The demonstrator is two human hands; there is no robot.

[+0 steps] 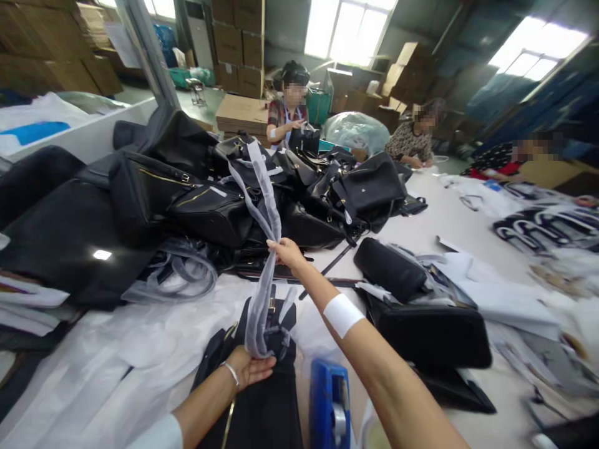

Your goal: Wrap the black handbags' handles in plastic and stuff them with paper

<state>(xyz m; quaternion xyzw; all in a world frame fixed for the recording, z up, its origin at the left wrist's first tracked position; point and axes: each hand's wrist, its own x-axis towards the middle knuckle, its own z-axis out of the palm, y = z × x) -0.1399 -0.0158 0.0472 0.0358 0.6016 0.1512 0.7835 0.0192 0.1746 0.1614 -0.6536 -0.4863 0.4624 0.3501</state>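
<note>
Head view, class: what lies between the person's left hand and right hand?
A pale wrapping strip, held by left hand and right hand; head view.

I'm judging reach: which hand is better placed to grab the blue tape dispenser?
Probably the left hand: it sits low beside the tape dispenser, though it holds the strip's end, while the right hand is stretched away, pinching the grey wrap strip up high.

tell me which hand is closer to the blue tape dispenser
Left. The left hand lies just left of the blue tape dispenser, its grip closed low on the grey strip. The right hand is farther up the table, pinching the strip higher.
</note>
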